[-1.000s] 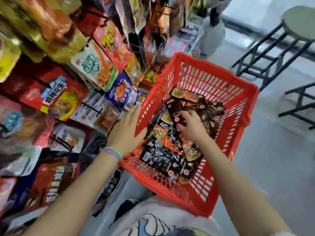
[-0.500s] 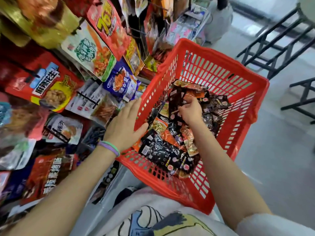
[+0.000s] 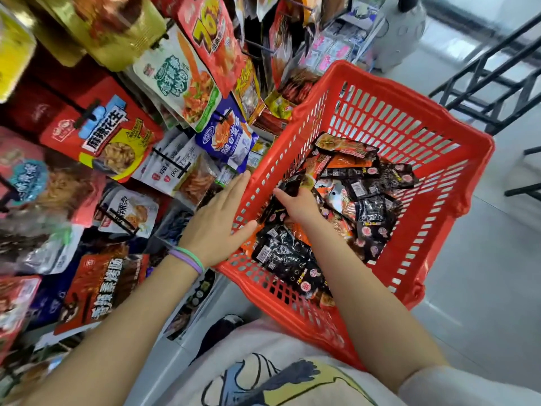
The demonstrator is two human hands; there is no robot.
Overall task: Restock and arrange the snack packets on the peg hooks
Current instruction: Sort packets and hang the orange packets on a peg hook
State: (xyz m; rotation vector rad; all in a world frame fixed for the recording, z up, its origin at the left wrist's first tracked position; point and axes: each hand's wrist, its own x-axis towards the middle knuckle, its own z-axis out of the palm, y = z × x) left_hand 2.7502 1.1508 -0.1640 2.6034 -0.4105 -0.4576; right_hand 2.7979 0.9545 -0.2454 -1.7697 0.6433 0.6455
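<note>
Red plastic basket (image 3: 389, 112) fills the head view, tilted against the person's body; dark and orange snack packets (image 3: 363, 197) lie heaped inside it; the right hand (image 3: 298, 205) reaches into the heap, fingers curled on a black packet (image 3: 288, 189) near the left wall; the left hand (image 3: 218, 222) lies flat against that wall's outside, fingers straight, thumb over the rim; two bands (image 3: 188, 259) circle its wrist; more snack packets hang on peg hooks (image 3: 87, 114) to the left; black stool legs (image 3: 497, 83) stand beyond.

basket (image 3: 380, 118): red slotted plastic; snack packets (image 3: 371, 212): glossy film; floor (image 3: 483, 273): smooth, pale
</note>
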